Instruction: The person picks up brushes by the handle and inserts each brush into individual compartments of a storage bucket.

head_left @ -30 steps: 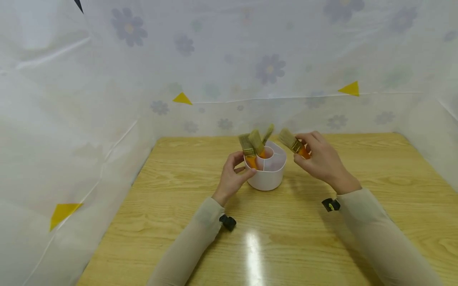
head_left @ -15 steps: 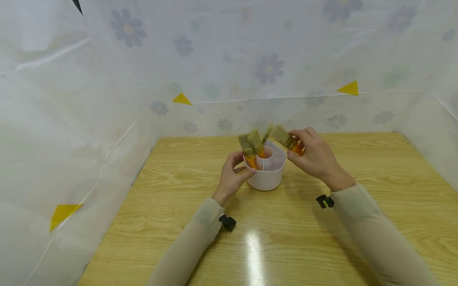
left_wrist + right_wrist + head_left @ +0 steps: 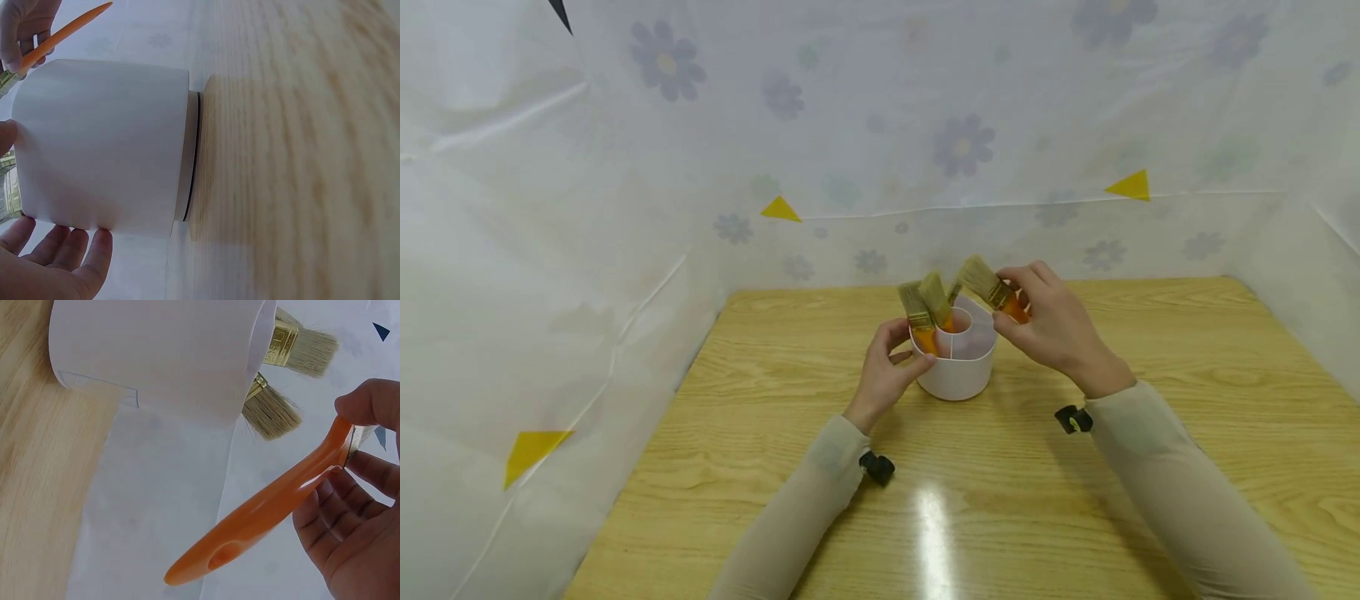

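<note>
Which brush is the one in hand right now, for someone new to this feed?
Find the white holder standing mid-table. Just right of its rim, the right hand pinches a paintbrush near its metal band, orange handle free in the air. The other brushes stand inside the holder; this one is outside it, tilted, bristles up-left.

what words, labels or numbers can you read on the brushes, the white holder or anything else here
None can be read.
The white holder has a plain wall in every view.
The brush in the right hand shows no print on its orange handle.
The ferrule of a stored brush bears embossing, too blurred to read.
</note>
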`<state>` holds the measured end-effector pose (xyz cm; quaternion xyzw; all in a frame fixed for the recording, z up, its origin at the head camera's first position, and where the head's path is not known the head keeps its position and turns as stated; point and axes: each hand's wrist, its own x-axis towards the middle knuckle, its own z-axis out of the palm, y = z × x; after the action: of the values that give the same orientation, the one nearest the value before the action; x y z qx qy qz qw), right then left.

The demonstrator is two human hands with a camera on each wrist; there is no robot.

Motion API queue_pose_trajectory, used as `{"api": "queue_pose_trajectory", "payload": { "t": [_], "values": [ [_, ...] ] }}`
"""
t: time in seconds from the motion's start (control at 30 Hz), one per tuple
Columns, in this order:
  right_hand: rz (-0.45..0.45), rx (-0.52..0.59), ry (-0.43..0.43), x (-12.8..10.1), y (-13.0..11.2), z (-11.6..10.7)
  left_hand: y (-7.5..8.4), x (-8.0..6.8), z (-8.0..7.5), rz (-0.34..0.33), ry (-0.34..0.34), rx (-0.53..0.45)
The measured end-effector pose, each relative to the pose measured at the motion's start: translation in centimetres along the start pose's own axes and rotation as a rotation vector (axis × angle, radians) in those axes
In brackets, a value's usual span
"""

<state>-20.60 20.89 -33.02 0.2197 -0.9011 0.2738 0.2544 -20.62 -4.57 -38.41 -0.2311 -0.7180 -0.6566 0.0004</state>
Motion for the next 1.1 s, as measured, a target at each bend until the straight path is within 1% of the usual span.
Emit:
{"api": "queue_pose_trajectory", "payload": {
  "t": [0.33, 0.57, 0.7, 1.1],
  "values": [
    [-0.033, 0.016, 0.017, 0.5, -0.8, 0.2, -0.1, 0.0, 0.0, 0.009, 0.002, -0.008],
    [-0.065, 0.057, 0.03, 1.0, -1.3, 0.2, -0.2, 0.0, 0.0, -0.014, -0.002, -0.002],
    [-0.086, 0.067, 0.039, 1.3, -1.5, 0.3, -0.2, 0.0, 0.1, -0.013, 0.0, -0.003],
    [-0.144, 0.109, 0.098, 2.0, -2.2, 0.6, -0.2, 0.0, 0.0, -0.027, -0.009, -0.018]
  ]
}}
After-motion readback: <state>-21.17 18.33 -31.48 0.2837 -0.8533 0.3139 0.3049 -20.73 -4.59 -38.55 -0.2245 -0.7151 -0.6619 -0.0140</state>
